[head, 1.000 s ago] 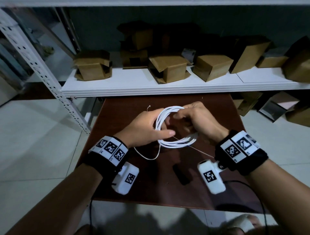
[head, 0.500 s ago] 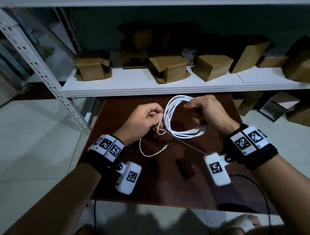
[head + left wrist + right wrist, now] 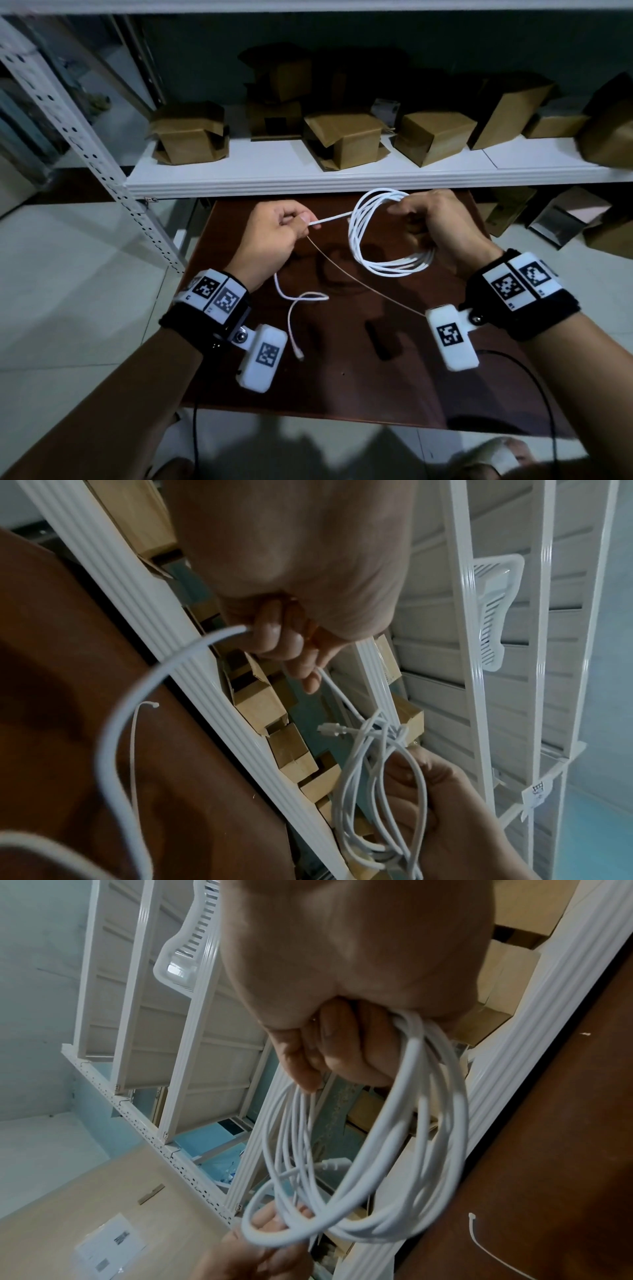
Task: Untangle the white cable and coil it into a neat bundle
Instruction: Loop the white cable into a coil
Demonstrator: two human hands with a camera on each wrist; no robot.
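The white cable (image 3: pixel 383 263) hangs as a coil of several loops above the brown table (image 3: pixel 342 387). My right hand (image 3: pixel 431 222) grips the coil at its top, fingers curled round the loops (image 3: pixel 404 1123). To its left, my left hand (image 3: pixel 274 233) pinches the free strand (image 3: pixel 330 218) running taut to the coil. The cable's loose tail (image 3: pixel 294 308) drops from that hand onto the table and ends in a small plug (image 3: pixel 300 356). One connector (image 3: pixel 330 728) sticks out by the coil in the left wrist view. A thin cable tie (image 3: pixel 137 750) lies on the table.
A white shelf (image 3: pixel 308 174) with several cardboard boxes (image 3: pixel 346 140) runs just beyond the table's far edge. A perforated metal upright (image 3: pixel 96 154) slants at the left. More boxes (image 3: pixel 565 222) sit on the floor to the right. Pale floor tiles (image 3: pixel 68 308) surround the table.
My hands have drawn apart and risen toward the shelf. The left hand slid along the strand to the left, pulling it taut. The tail lies further out on the table.
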